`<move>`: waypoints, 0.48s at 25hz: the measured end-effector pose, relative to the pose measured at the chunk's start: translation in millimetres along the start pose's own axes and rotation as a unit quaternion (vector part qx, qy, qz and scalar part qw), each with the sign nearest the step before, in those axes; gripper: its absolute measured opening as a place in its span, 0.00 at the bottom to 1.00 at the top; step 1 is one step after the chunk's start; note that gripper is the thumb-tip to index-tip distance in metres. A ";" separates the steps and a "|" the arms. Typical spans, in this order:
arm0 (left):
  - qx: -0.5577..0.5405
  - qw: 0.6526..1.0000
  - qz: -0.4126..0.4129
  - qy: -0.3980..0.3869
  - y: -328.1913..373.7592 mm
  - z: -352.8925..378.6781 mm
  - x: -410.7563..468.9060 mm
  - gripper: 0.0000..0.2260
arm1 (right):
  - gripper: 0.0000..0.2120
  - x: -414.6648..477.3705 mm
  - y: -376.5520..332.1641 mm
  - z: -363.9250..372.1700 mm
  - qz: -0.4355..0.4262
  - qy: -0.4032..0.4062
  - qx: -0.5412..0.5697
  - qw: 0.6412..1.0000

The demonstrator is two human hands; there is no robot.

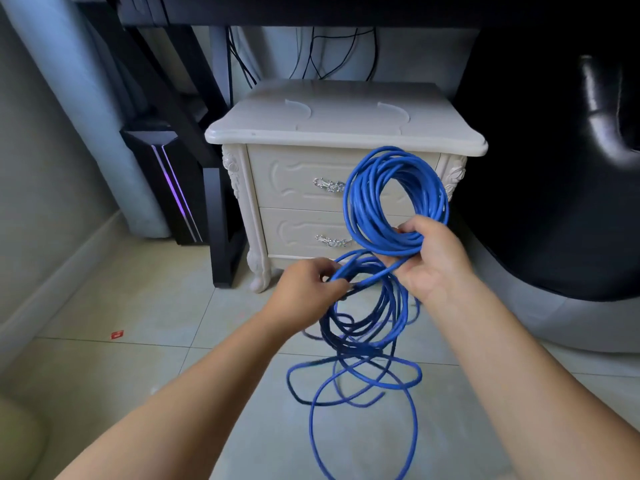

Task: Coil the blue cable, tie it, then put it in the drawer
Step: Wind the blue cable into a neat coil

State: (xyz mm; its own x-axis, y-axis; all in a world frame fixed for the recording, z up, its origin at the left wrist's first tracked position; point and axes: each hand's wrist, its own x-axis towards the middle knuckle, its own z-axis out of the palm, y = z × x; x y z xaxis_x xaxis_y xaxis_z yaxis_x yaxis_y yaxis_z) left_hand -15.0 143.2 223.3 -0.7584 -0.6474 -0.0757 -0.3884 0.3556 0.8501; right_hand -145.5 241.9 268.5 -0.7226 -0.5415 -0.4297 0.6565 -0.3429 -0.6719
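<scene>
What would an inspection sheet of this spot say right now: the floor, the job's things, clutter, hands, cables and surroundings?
Surface: pale tiled floor, loose cable loops lying on it.
Job's things: blue cable, partly coiled, rest untidy below; white nightstand, both drawers shut.
Clutter: small red scrap on the floor.
Hands: right hand grips the coil; left hand pinches a strand.
Cables: black wires hang behind the nightstand.
Surroundings: computer tower with a purple light on the left; black chair on the right.
</scene>
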 end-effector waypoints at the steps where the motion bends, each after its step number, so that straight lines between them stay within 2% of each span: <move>1: -0.086 0.996 -0.030 -0.005 0.5 -4.2 0.9 0.05 | 0.08 -0.4 -2.7 -1.6 0.000 0.000 0.006 1.000; 3: -0.234 0.968 -0.083 -0.022 3.8 -10.6 2.4 0.07 | 0.08 -1.1 -6.2 -5.2 0.001 0.000 0.019 1.000; 7: -0.328 0.936 -0.119 -0.052 4.0 -17.2 5.4 0.10 | 0.08 -5.8 -7.5 -6.8 0.007 -0.001 0.032 0.999; 9: -0.330 0.935 -0.111 -0.064 4.4 -15.1 3.6 0.10 | 0.08 -7.8 -7.5 -5.6 0.010 -0.002 0.035 0.999; 10: -0.305 0.946 -0.100 -0.052 5.9 -12.7 2.3 0.11 | 0.08 -8.7 -7.6 -4.9 0.010 -0.004 0.037 0.999; 12: -0.185 0.981 -0.056 0.019 9.9 -7.9 0.0 0.14 | 0.08 -8.6 -7.3 -5.0 0.008 -0.007 0.035 0.999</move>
State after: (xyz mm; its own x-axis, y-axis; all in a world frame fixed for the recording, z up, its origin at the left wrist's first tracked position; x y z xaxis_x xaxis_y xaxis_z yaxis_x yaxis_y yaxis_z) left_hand -14.7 141.4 235.8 -0.6995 -0.6950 -0.1662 -0.2464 0.0163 0.9690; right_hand -145.1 252.9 274.1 -0.7092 -0.5579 -0.4310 0.6816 -0.3864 -0.6214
